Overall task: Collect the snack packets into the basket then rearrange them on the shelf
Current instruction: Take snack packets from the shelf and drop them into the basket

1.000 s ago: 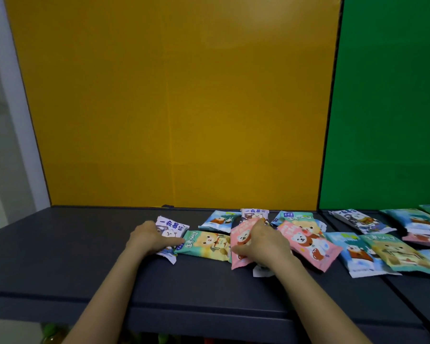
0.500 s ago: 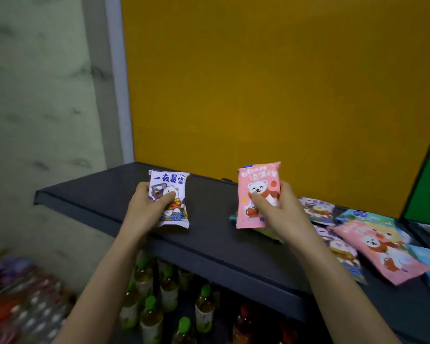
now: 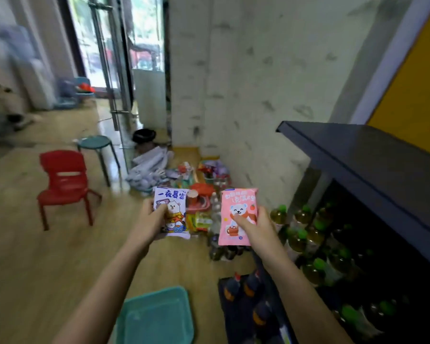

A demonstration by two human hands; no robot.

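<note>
spanning the right side: dark shelf [image 3: 372, 155], bottles [image 3: 305, 234] below it. teal basket [image 3: 157, 316] on the floor, bottom centre. pink packet [image 3: 238, 214] pinched upright in right hand [image 3: 256, 229]; purple packet [image 3: 170, 209] gripped upright in left hand [image 3: 150, 220]. both packets over the floor, off the shelf.

Your left hand [image 3: 150, 223] holds the purple-and-white packet [image 3: 172, 207], which reads 一夜暴富 in bold purple characters across its top. The pink packet [image 3: 238, 207] in your right hand [image 3: 257, 230] carries white characters, too blurred to read.
</note>
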